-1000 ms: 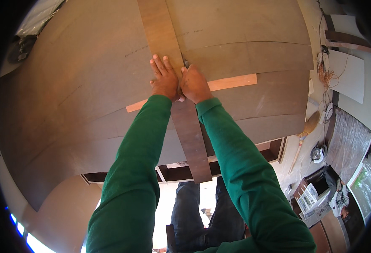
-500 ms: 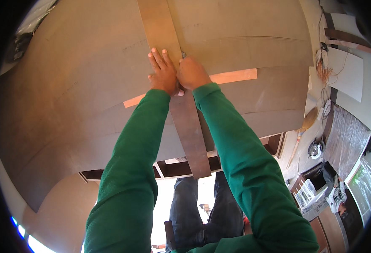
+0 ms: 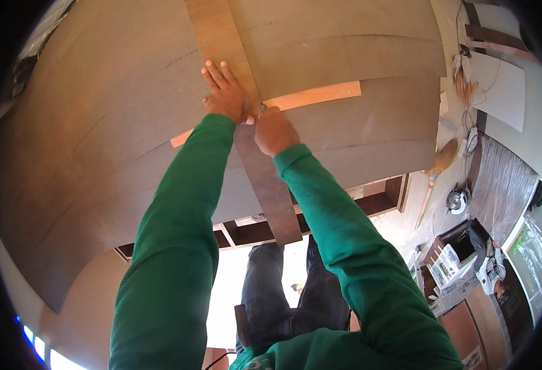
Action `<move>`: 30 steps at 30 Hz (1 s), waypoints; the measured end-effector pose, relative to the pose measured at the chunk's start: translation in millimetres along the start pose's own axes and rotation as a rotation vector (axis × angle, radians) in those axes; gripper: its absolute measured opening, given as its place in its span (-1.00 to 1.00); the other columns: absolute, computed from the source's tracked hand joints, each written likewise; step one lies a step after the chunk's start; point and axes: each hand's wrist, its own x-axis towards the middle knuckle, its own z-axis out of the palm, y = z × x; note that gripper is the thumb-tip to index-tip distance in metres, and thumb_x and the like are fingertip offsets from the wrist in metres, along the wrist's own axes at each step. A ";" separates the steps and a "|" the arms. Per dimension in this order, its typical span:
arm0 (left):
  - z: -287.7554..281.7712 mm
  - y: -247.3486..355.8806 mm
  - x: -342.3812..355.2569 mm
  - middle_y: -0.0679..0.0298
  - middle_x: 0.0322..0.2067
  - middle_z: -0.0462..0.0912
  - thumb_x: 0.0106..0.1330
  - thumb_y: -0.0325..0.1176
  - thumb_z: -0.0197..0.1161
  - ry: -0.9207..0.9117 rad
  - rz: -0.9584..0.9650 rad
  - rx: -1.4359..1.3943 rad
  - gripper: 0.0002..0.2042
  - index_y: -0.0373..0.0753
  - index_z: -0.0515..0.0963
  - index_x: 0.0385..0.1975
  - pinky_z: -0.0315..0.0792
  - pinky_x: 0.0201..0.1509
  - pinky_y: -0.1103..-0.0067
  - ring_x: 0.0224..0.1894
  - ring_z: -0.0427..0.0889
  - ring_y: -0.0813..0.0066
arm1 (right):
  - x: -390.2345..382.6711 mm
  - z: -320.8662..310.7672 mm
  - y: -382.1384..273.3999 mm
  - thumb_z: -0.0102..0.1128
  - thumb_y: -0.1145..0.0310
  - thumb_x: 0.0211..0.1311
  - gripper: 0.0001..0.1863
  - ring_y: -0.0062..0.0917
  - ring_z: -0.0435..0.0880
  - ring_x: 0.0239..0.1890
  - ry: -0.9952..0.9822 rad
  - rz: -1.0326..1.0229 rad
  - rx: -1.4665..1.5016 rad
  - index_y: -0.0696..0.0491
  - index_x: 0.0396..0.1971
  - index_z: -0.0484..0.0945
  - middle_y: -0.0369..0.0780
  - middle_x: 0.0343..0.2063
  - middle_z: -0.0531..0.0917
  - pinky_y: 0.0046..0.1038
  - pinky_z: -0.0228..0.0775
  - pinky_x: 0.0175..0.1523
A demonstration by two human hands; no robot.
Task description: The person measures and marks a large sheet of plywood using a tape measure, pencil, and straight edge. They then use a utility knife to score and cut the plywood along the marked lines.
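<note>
Two bare hands work close together over broad brown sheets (image 3: 345,58) that spread out in front of the person. From where I stand, the left hand (image 3: 225,98) lies flat with its fingers spread, pressing down on a long brown strip (image 3: 218,31) near its left edge. Just beside it, the right hand (image 3: 277,132) is curled into a fist around a small tool (image 3: 263,107); only the tip pokes out, right by the strip's right edge, too little for me to tell its kind. That long strip runs from the far side down between the two green sleeves (image 3: 178,191), and its near end reaches past the front edge of the sheets, over a dark compartmented frame (image 3: 252,233). An orange-brown strip (image 3: 320,94) lies crosswise, showing on both sides of the hands; they cover much of the crossing, so I can't say which piece is on top. Below are the person's legs in dark jeans (image 3: 263,277). Off to the right, on the floor, I see a broom (image 3: 447,155), a round-bodied power tool (image 3: 456,200) and a plastic-wrapped panel (image 3: 502,185), with another person (image 3: 492,271) farther down beside some newspapers (image 3: 447,262).
</note>
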 end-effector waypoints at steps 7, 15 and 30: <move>1.0 5.5 1.7 -0.57 0.45 -0.48 -0.22 0.17 0.71 0.033 0.042 0.072 0.56 -0.61 -0.40 0.47 0.52 0.30 -0.01 0.54 -0.38 -0.52 | -7.2 22.2 39.3 0.05 0.40 0.39 -0.74 0.04 0.72 -0.11 0.013 -0.167 -0.118 0.31 -0.16 0.55 0.13 -0.20 0.67 -0.05 0.58 0.04; -7.1 4.7 -2.1 -0.45 0.49 -0.57 -0.21 0.08 0.74 -0.021 -0.022 0.029 0.55 -0.50 -0.43 0.51 0.44 0.37 -0.02 0.58 -0.44 -0.37 | 5.4 -55.7 -30.4 0.03 0.31 0.49 -0.70 0.14 0.69 -0.14 0.123 -0.220 0.063 0.32 -0.20 0.50 0.21 -0.25 0.66 -0.04 0.56 0.02; 0.3 -0.4 4.7 -0.40 0.50 -0.60 -0.15 -0.04 0.75 -0.063 0.000 0.031 0.50 -0.45 -0.44 0.53 0.44 0.33 -0.05 0.58 -0.49 -0.36 | 63.2 -25.1 -46.9 -0.05 0.21 0.56 -0.60 0.12 0.68 0.00 0.029 -0.135 0.102 0.33 -0.03 0.40 0.25 -0.10 0.67 -0.01 0.53 0.08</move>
